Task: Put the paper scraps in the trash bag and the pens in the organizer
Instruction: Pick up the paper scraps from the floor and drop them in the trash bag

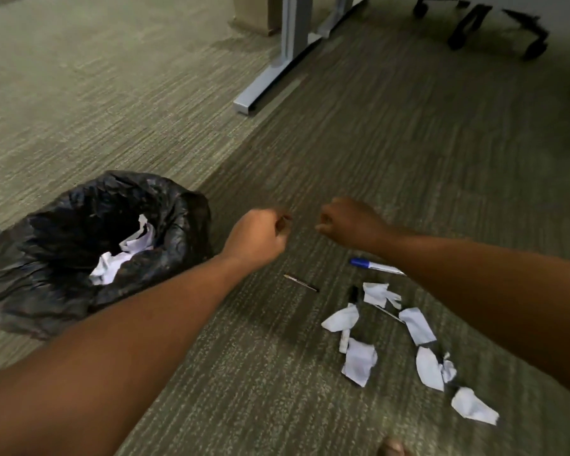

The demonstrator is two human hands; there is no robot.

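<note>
Paper scraps (359,360) lower right on floor: light, soft, crushable; pinch anywhere. Blue pen (375,266) stiff; take mid-barrel. Left hand (260,238) and right hand (349,225) curled, apparently empty.

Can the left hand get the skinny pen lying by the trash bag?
Probably yes. The left hand hangs just above the skinny pen, with only bare carpet between them; its curled fingers seem to hold nothing.
</note>
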